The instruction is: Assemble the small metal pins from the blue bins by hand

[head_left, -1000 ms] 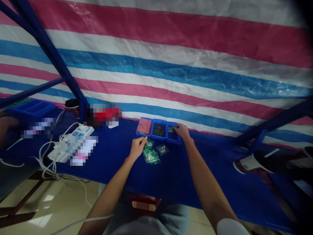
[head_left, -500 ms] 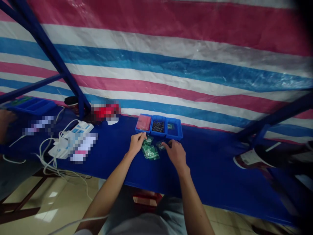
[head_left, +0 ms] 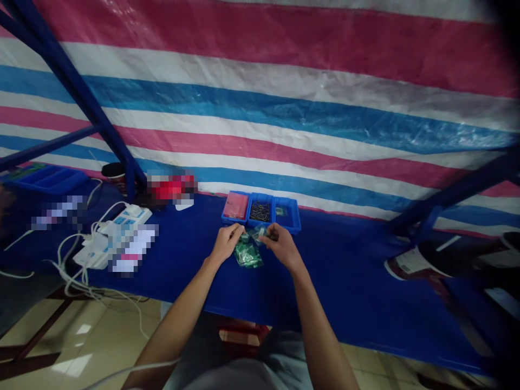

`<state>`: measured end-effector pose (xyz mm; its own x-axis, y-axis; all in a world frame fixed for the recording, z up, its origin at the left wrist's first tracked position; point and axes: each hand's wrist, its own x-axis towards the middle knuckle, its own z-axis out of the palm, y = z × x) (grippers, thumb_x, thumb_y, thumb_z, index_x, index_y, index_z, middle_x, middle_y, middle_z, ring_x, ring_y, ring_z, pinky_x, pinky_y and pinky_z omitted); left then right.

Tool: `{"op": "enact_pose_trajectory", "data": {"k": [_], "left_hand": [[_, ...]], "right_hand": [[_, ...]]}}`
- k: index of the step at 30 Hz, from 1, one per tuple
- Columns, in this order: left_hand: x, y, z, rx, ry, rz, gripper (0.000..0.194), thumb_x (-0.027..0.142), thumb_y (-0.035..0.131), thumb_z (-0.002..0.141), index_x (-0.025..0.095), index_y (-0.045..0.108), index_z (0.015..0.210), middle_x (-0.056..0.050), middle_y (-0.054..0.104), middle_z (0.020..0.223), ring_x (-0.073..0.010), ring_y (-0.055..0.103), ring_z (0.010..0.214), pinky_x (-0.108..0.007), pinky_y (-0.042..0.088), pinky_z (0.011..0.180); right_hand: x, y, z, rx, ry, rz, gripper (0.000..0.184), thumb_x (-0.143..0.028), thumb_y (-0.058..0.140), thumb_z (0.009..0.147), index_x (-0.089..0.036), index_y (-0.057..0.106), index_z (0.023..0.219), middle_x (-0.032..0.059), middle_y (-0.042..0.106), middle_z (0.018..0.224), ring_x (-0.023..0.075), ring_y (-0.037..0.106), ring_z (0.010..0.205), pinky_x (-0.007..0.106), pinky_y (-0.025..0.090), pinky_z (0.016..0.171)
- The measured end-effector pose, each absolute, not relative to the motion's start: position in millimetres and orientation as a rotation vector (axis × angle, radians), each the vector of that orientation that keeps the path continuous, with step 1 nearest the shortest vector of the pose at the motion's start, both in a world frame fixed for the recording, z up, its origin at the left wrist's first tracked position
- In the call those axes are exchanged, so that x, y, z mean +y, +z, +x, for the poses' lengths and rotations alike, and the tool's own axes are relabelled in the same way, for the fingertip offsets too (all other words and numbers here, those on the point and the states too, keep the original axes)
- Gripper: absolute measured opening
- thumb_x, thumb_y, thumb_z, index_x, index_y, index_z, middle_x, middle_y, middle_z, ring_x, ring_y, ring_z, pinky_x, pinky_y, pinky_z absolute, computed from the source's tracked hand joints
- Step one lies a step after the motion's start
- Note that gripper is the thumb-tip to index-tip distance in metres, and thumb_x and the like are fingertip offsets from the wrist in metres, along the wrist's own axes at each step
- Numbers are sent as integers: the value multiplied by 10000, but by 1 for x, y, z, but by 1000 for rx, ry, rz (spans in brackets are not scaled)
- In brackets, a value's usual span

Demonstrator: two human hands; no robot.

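Note:
Over the blue table, my left hand [head_left: 226, 242] is closed in a pinch; a small dark thing shows at its fingertips, too small to make out. My right hand [head_left: 281, 245] pinches a small clear plastic bag [head_left: 260, 233] between thumb and fingers. Below and between both hands lie green-looking small plastic bags [head_left: 248, 254]. Just beyond the hands stand three blue bins joined in a row: pink bags or sheets [head_left: 236, 206] fill the left one, dark screws [head_left: 260, 211] the middle one, and a small clear bag [head_left: 280, 211] lies in the right one.
To the left are a white power strip [head_left: 122, 225] with tangled cables and a blurred-out paper [head_left: 135, 249]. A blue frame post [head_left: 93, 108] rises at the left. A paper cup [head_left: 410, 262] stands at the right. Striped sheeting [head_left: 284, 124] hangs behind the table [head_left: 337, 281].
My right hand has moved left toward my left hand, bringing the small clear bag up between them. My left hand stays pinched in nearly the same place. The view shifts slightly.

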<state>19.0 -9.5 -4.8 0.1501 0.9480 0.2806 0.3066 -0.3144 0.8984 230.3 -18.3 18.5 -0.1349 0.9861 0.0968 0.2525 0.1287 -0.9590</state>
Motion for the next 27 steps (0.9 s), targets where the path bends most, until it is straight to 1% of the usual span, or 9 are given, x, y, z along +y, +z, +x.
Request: {"op": "enact_pose_trajectory", "data": {"k": [3,6,8,12,14,17,21,24,27], "left_hand": [[-10,-4,18,1126,1184,1752,458,453,442,1002,142,572,691,32,486,544,-99,449,509,-222,326,551],[-9,-6,17,1109,1172,1778,432,452,494,979,145,545,679,31,498,543,-98,443,501,-222,316,541],[-8,-7,16,1119,1152,1808,415,443,525,965,143,549,680,31,505,551,-100,449,505,-224,314,542],[-7,-7,16,1153,1118,1886,449,417,519,972,140,518,619,30,491,551,-97,446,522,-231,301,557],[-8,-7,16,1152,1089,1913,441,405,511,977,140,523,625,35,479,544,-96,439,523,-232,290,556],[-8,-7,16,1131,1045,1925,430,397,504,979,141,526,635,38,473,543,-95,434,520,-232,282,549],[-9,-7,16,1125,1078,1878,451,415,476,991,148,500,628,35,474,554,-100,444,528,-233,307,557],[-9,-6,17,1155,1113,1851,442,428,485,985,150,507,642,34,476,566,-102,448,539,-234,318,565],[-9,-6,18,1173,1112,1822,428,432,486,982,149,534,664,32,485,554,-107,448,534,-234,323,559]], "right_hand": [[-5,23,208,-1461,1246,-1012,422,-492,755,756,-218,437,796,-42,529,685,132,530,585,251,420,551],[0,14,192,-1414,1324,-925,439,-505,774,745,-219,448,808,-43,542,682,132,539,572,249,428,541],[-2,7,188,-1411,1300,-915,406,-502,765,765,-215,483,818,-35,552,687,136,539,585,254,437,558],[-14,0,192,-1548,1135,-955,295,-474,670,870,-188,600,891,8,604,793,151,543,692,263,434,643],[-19,-1,195,-1617,1076,-997,277,-461,613,916,-185,610,894,-2,581,777,142,508,682,252,398,626],[-22,-3,196,-1636,1027,-1049,306,-456,561,950,-182,569,815,-24,513,712,127,448,644,241,340,589],[-23,-8,191,-1608,977,-1077,376,-455,552,955,-179,491,707,-36,441,659,116,400,622,243,307,583],[-24,-8,188,-1580,944,-1094,403,-459,566,947,-180,462,676,-43,391,643,110,362,611,244,287,574],[-25,-6,187,-1578,975,-1103,403,-470,565,943,-182,463,680,-45,381,639,108,350,601,241,278,560]]}}
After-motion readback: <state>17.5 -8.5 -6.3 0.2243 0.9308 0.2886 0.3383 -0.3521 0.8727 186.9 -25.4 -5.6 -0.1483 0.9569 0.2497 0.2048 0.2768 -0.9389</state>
